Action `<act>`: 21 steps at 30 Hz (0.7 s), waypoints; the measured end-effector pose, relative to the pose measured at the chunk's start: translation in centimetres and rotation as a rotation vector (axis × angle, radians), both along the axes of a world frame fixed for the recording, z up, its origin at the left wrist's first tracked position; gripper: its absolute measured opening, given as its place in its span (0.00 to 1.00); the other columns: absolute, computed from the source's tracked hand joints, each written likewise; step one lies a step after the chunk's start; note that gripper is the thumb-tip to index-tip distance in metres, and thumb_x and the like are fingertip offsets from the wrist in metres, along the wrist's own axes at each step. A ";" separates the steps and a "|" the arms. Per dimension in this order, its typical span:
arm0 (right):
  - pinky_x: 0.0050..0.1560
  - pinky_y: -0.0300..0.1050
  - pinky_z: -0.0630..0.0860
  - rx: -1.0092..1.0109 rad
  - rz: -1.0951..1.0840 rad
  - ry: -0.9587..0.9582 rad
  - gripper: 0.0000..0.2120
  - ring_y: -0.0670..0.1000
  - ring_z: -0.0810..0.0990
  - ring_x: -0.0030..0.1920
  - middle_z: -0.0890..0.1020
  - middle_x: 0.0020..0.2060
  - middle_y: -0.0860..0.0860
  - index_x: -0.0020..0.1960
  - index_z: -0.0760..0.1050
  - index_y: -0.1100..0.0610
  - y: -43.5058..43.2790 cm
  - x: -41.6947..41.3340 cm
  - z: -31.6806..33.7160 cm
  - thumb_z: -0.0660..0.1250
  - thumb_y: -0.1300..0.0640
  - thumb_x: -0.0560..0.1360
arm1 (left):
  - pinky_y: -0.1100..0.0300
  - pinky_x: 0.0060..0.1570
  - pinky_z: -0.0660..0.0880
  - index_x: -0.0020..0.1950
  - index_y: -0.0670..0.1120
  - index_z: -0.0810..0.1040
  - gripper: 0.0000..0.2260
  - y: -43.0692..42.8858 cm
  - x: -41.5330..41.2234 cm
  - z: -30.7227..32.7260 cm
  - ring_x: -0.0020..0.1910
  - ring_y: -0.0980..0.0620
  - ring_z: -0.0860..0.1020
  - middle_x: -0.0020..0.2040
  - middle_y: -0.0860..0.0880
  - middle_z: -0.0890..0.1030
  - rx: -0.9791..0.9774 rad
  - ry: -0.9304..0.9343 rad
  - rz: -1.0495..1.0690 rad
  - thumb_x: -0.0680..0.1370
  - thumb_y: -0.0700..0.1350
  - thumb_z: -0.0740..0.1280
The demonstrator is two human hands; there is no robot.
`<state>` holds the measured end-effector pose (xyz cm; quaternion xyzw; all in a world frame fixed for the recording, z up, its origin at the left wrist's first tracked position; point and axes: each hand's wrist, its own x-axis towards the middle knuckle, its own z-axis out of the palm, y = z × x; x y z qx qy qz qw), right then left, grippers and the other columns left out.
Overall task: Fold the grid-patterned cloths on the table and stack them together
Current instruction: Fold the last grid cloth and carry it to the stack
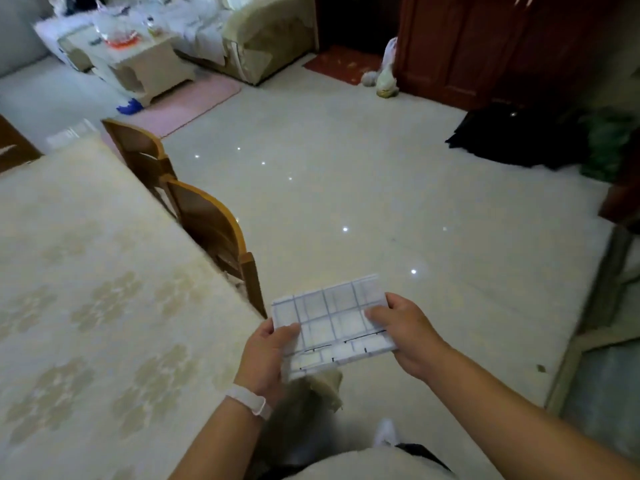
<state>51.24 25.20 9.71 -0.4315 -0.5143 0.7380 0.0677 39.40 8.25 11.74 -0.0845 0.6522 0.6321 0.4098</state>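
A white cloth with a dark grid pattern (332, 322), folded into a small rectangle, is held in the air over the floor, just right of the table's corner. My left hand (266, 355) grips its left edge, thumb on top. My right hand (405, 332) grips its right edge, thumb lying on the upper face. The table (97, 289), covered in a cream floral cloth, fills the left side. No other grid cloth shows on the part of the table in view.
Two wooden chairs (207, 220) stand pushed against the table's right edge. Pale tiled floor (346, 174) spreads ahead. A dark heap (512, 136) lies on the floor at right; a sofa (263, 36) and low white table (138, 57) stand far back.
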 end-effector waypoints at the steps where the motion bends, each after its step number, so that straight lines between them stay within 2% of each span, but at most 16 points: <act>1: 0.41 0.48 0.77 0.001 -0.024 0.013 0.08 0.56 0.81 0.41 0.83 0.41 0.56 0.50 0.79 0.60 1.2 0.9 0.3 0.63 0.68 0.75 | 0.38 0.47 0.79 0.57 0.37 0.76 0.09 1.5 0.5 0.4 0.48 0.33 0.81 0.51 0.33 0.82 -0.003 -0.009 -0.025 0.78 0.36 0.64; 4: 0.40 0.47 0.76 -0.005 -0.110 0.050 0.08 0.54 0.81 0.40 0.84 0.39 0.54 0.49 0.80 0.60 4.2 3.0 0.8 0.63 0.68 0.75 | 0.30 0.52 0.74 0.60 0.35 0.75 0.12 5.5 1.2 1.1 0.52 0.29 0.79 0.55 0.30 0.78 -0.005 0.017 -0.102 0.77 0.36 0.65; 7: 0.43 0.49 0.78 -0.011 -0.209 0.064 0.07 0.54 0.82 0.40 0.84 0.38 0.55 0.47 0.80 0.60 6.5 4.4 0.9 0.64 0.68 0.75 | 0.33 0.54 0.73 0.58 0.33 0.74 0.14 8.8 1.5 1.5 0.51 0.30 0.78 0.52 0.30 0.79 0.045 0.073 -0.174 0.74 0.38 0.69; 9: 0.48 0.54 0.79 -0.024 -0.264 0.059 0.07 0.57 0.82 0.43 0.84 0.41 0.56 0.48 0.80 0.61 7.8 4.9 0.8 0.65 0.68 0.74 | 0.35 0.54 0.73 0.53 0.35 0.75 0.18 10.7 1.1 1.2 0.50 0.34 0.77 0.49 0.34 0.78 0.059 0.073 -0.217 0.69 0.42 0.74; 10: 0.50 0.56 0.79 -0.031 -0.283 0.053 0.06 0.58 0.82 0.44 0.84 0.42 0.58 0.48 0.80 0.62 8.3 5.1 0.8 0.65 0.67 0.74 | 0.38 0.52 0.74 0.51 0.37 0.76 0.16 11.7 0.9 0.9 0.48 0.36 0.78 0.47 0.36 0.79 0.063 0.069 -0.227 0.69 0.42 0.74; 12: 0.52 0.57 0.78 -0.034 -0.311 0.034 0.07 0.59 0.82 0.45 0.84 0.44 0.60 0.50 0.79 0.65 9.5 5.2 0.8 0.67 0.65 0.72 | 0.46 0.45 0.79 0.47 0.38 0.77 0.03 13.5 0.6 0.5 0.42 0.40 0.81 0.42 0.37 0.80 0.069 0.057 -0.237 0.75 0.37 0.67; 14: 0.51 0.55 0.78 -0.033 -0.328 0.012 0.07 0.58 0.82 0.45 0.83 0.44 0.60 0.50 0.79 0.65 10.9 5.0 0.4 0.67 0.66 0.73 | 0.44 0.46 0.78 0.48 0.38 0.78 0.04 15.3 -0.1 -0.4 0.42 0.40 0.80 0.43 0.36 0.81 0.056 0.031 -0.240 0.77 0.34 0.64; 17: 0.48 0.52 0.78 -0.022 -0.334 -0.026 0.08 0.56 0.83 0.43 0.85 0.43 0.57 0.49 0.80 0.62 13.6 3.7 -0.3 0.64 0.68 0.75 | 0.39 0.50 0.75 0.50 0.39 0.78 0.05 17.9 -1.8 -2.1 0.44 0.39 0.79 0.45 0.36 0.81 0.044 -0.008 -0.230 0.76 0.35 0.64; 19: 0.46 0.52 0.78 -0.008 -0.336 -0.057 0.08 0.56 0.82 0.43 0.85 0.43 0.58 0.49 0.80 0.61 15.7 2.1 -0.9 0.64 0.69 0.75 | 0.40 0.48 0.76 0.49 0.40 0.77 0.04 19.8 -3.5 -3.2 0.42 0.40 0.79 0.43 0.37 0.81 0.017 -0.033 -0.228 0.76 0.36 0.65; 21: 0.50 0.56 0.79 0.007 -0.328 -0.105 0.08 0.59 0.83 0.46 0.85 0.46 0.60 0.50 0.80 0.61 17.9 0.0 -1.7 0.64 0.68 0.74 | 0.41 0.41 0.73 0.46 0.41 0.77 0.05 21.8 -5.8 -4.3 0.39 0.40 0.75 0.40 0.38 0.77 -0.014 -0.037 -0.239 0.72 0.39 0.69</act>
